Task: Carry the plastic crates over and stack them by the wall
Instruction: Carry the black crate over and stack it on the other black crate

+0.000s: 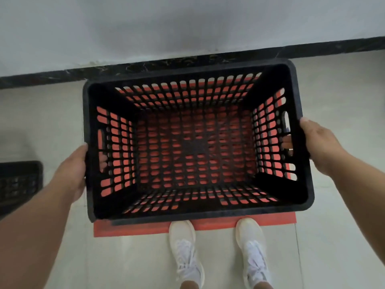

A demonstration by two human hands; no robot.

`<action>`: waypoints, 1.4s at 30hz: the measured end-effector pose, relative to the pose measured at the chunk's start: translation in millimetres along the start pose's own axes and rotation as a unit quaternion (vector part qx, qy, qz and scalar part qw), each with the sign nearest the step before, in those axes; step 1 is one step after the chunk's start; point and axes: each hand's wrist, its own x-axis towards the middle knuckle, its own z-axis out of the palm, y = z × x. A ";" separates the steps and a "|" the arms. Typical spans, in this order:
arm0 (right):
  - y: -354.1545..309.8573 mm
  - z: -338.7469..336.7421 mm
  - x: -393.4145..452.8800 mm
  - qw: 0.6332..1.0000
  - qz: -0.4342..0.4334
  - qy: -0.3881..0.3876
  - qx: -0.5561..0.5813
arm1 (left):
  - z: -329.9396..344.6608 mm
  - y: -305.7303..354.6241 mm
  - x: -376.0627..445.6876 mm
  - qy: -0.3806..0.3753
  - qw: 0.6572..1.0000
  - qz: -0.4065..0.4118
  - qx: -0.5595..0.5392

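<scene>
Crate first: black rectangular plastic crate with slotted walls and floor [195,140], mid-frame, open top facing me, held up over a flat red rectangular mat [145,229] on the pale tiled floor [333,226]. I see red through every slot, and the mat's near edge sticks out past the crate's near rim. I can't tell if the crate bottom touches the mat or hangs just above it.

Left hand [73,172] wraps the crate's left short side at the handle slot, fingertips [102,161] poking through inside. Right hand [320,142] grips the right short side the same way, fingers [287,142] showing in that handle cutout. Both closed on the crate, bare forearms reaching in from the near corners.

Far rim sits near the dark marbled skirting strip [166,63] at the foot of the white wall [187,21]. Two white lace-up sneakers [184,247] stand at the mat's near edge. Second black slotted crate [18,182] far left on the floor, cut off by the frame, well apart.
</scene>
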 end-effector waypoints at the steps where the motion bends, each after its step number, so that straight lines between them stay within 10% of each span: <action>1: 0.4 1.8 0.9 1.000 0.011 -0.002 0.028 | -3.7 -0.3 2.0 -0.017 1.000 -0.003 0.005; 27: -12.3 15.0 -0.9 0.994 0.001 0.067 0.089 | -17.7 10.6 7.0 -0.031 0.992 -0.026 -0.118; 42: -165.9 22.3 -124.6 0.993 -0.106 -0.041 -0.024 | -141.7 -17.0 -137.6 0.074 0.943 -0.047 -0.321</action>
